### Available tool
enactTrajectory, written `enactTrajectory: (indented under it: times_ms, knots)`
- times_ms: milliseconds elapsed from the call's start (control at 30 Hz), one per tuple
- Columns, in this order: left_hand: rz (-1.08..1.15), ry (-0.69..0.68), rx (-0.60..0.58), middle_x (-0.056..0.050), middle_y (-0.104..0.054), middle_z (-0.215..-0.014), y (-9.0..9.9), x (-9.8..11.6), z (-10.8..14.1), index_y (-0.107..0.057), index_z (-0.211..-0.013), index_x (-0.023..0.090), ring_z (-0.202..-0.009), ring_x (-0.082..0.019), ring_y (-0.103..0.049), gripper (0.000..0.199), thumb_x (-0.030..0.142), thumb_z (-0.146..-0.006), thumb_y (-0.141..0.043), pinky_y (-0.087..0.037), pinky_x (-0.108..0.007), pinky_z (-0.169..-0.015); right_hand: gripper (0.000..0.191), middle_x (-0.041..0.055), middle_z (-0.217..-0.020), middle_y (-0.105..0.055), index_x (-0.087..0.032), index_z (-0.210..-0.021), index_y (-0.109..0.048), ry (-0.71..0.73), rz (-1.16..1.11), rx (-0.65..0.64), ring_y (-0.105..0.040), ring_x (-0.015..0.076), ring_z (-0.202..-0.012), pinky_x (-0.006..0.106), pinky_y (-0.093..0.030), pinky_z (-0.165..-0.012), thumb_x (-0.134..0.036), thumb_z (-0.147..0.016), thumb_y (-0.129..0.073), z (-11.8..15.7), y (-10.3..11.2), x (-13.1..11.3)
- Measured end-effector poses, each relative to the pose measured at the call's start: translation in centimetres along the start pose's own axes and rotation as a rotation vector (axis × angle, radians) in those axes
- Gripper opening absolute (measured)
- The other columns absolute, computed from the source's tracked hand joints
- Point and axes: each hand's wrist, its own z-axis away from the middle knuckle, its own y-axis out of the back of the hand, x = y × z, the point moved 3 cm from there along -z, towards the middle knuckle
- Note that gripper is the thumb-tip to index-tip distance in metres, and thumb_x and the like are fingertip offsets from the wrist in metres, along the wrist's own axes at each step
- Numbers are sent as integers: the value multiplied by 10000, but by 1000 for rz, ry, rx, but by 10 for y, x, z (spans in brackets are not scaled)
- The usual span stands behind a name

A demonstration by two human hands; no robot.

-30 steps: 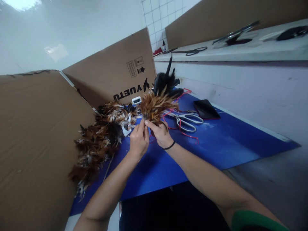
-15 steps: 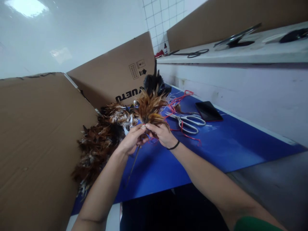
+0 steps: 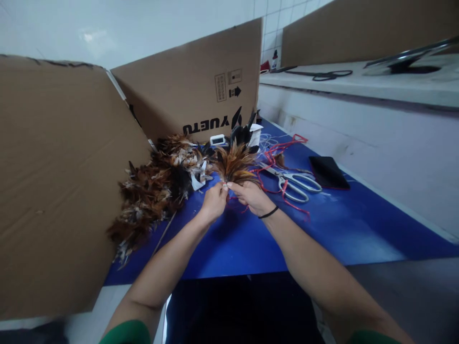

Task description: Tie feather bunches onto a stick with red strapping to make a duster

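A bunch of brown and black feathers (image 3: 234, 160) stands up from between my hands, fanned out away from me. My left hand (image 3: 215, 200) pinches its base, thumb and fingers pressed together. From the other side, the thumb and forefinger of my right hand (image 3: 253, 197) close on the same base, fingertips meeting the left ones. What lies under the fingers is hidden. Beside my left forearm runs a thin stick (image 3: 165, 234); whether it joins the bunch, I cannot tell. A pile of loose brown feathers (image 3: 150, 191) lies to the left.
Scissors (image 3: 296, 184) and red string (image 3: 287, 145) lie right of my hands on the blue tabletop (image 3: 322, 234), with a black tablet-like slab (image 3: 329, 172) beyond. A small white device (image 3: 217, 140) sits at the back. Cardboard panels (image 3: 64, 181) wall the left and back.
The view has shifted, so the table appears farther right and higher. The thin stick, earlier below my left hand, now shows left of the forearm. Both hands stay pinched at the feather base.
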Motion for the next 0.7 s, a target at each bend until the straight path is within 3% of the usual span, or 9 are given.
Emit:
enactTrajectory:
  times_ms: [233, 367, 533, 700]
  knots:
    - [76, 170, 12, 6, -490, -549, -10, -14, 1, -531, -691, 176, -526, -122, -461, 234, 279, -895, -481, -354, -218, -529, 452, -111, -397, -323, -196, -568, -419, -110, 101, 139, -216, 6, -320, 182, -125, -328, -486, -611, -763, -5, 3, 18]
    - [171, 264, 2, -3, -506, -568, -9, -21, 4, -546, -698, 170, -549, -128, -482, 202, 285, -863, -551, -358, -216, -529, 505, -105, -397, -331, -202, -531, -388, -109, 122, 125, -215, 2, -319, 182, -120, -324, -500, -561, -795, -4, 1, 21]
    - [340, 375, -67, 43, -408, -514, -4, -24, 10, -478, -659, 165, -430, -63, -335, 266, 295, -888, -520, -237, -182, -436, 412, -106, -420, -324, -173, -546, -482, -142, 206, 30, -222, 8, -342, 193, -128, -338, -436, -542, -798, -1, 0, 22]
    - [533, 474, -181, 70, -379, -543, 8, -23, 15, -442, -728, 159, -361, -16, -243, 208, 207, -929, -428, -139, -153, -383, 287, -96, -407, -354, -144, -626, -608, -127, 364, 57, -239, 28, -350, 209, -132, -364, -406, -588, -719, 1, 3, 19]
